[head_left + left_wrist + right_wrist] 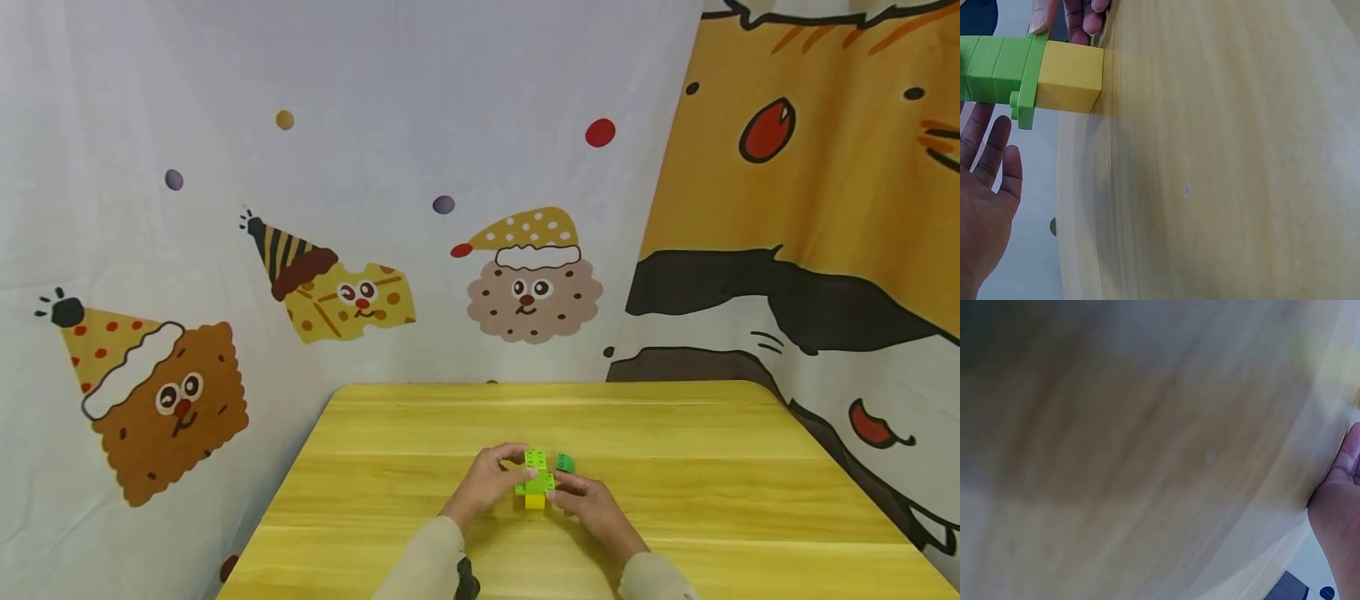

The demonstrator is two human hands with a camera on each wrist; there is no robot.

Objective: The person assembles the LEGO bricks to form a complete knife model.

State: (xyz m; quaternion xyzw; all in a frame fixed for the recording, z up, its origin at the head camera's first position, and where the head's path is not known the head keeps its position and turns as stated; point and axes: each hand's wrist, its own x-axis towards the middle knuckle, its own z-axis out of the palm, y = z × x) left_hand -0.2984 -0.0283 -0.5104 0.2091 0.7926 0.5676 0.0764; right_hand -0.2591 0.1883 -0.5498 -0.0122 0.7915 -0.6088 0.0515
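A stack of toy building blocks (pixel 536 482) stands upright on the table between the two hands. Light green blocks (pixel 997 67) form its upper part, above a wider light green plate (pixel 1030 94) and a yellow block (pixel 1071 75) at the base. My left hand (pixel 487 482) grips the upper green part, thumb across the front and fingers on its left side and behind. From the other side, my right hand (pixel 592 508) holds the right end of the green plate, thumb at its edge. A darker green rounded block (pixel 566 463) with studs sits just beyond my right fingertips.
The wooden table (pixel 375 467) extends around the hands on all sides. Behind it hangs a pale curtain (pixel 420 100) printed with cartoon food figures, with a large cartoon animal at the right.
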